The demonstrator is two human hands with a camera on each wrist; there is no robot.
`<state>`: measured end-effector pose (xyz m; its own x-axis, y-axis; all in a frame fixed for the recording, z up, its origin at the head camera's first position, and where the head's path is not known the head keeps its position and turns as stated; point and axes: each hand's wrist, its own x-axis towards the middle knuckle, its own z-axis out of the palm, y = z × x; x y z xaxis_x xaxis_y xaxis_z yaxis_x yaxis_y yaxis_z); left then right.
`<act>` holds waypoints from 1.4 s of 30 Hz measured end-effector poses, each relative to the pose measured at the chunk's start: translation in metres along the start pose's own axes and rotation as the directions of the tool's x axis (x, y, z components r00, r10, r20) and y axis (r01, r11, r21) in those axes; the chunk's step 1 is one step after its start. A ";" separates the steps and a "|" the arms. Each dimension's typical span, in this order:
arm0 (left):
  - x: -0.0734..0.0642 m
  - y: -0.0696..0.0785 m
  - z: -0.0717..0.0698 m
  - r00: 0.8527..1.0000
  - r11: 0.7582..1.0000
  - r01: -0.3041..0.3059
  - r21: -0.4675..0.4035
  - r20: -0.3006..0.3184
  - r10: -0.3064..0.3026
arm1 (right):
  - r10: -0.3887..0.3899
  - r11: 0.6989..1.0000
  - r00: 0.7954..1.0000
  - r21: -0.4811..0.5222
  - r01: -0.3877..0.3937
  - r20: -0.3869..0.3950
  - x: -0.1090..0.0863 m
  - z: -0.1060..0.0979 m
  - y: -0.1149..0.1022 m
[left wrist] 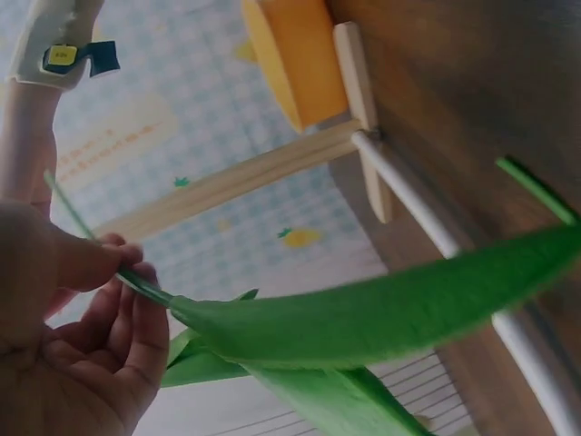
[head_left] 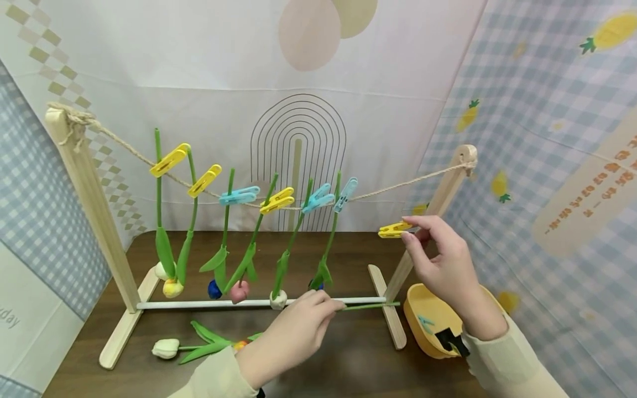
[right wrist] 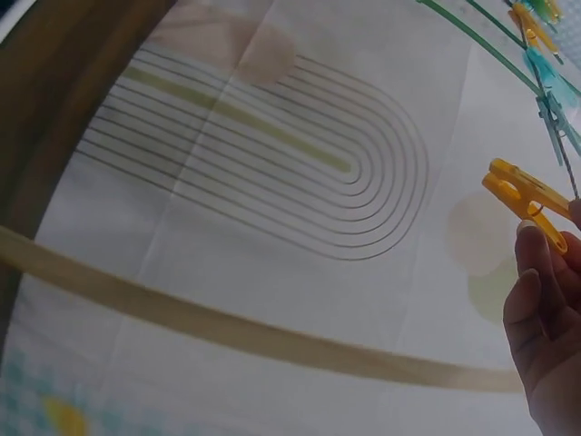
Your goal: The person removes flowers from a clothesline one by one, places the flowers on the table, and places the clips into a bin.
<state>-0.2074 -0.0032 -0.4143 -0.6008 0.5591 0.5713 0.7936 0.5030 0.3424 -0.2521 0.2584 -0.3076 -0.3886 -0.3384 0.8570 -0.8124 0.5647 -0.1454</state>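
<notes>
My left hand (head_left: pixel 303 323) pinches the thin green stem (head_left: pixel 370 306) of an artificial tulip, low in front of the rack. Its broad leaves (left wrist: pixel 363 313) fan out beside my fingers in the left wrist view, while its bloom is hidden. Up at the right, my right hand (head_left: pixel 445 254) holds a yellow clothespin (head_left: pixel 393 230) between thumb and fingers, apart from the rope (head_left: pixel 413 180). Several tulips hang bloom-down along that rope under yellow and blue clothespins; the rightmost hangs from a blue clothespin (head_left: pixel 345 194).
Wooden posts (head_left: pixel 94 215) joined by a white bar (head_left: pixel 199 304) carry the rope. On the brown table (head_left: pixel 358 365) lie a white tulip (head_left: pixel 166 348) and an orange bloom (head_left: pixel 241 345), partly behind my left forearm. A yellow basket (head_left: pixel 415 315) with a blue clothespin (head_left: pixel 426 323) stands at right.
</notes>
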 end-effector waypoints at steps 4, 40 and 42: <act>-0.012 -0.005 0.001 0.995 0.998 0.001 0.058 0.099 -0.007 | 0.054 0.999 0.998 -0.010 -0.054 0.022 -0.013 -0.001 0.007; -0.099 -0.066 0.013 0.920 0.941 0.053 0.334 0.349 -0.176 | 0.610 0.777 0.780 -0.294 -0.557 0.136 -0.162 -0.022 0.072; -0.102 -0.069 0.013 0.924 0.937 0.065 0.342 0.334 -0.186 | 0.637 0.754 0.755 -0.326 -0.570 0.155 -0.170 -0.023 0.077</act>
<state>-0.2023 -0.0861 -0.5060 -0.7346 0.6434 0.2154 0.6723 0.7331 0.1028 -0.2383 0.3764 -0.4532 -0.8783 -0.0120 0.4780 -0.2498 0.8640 -0.4372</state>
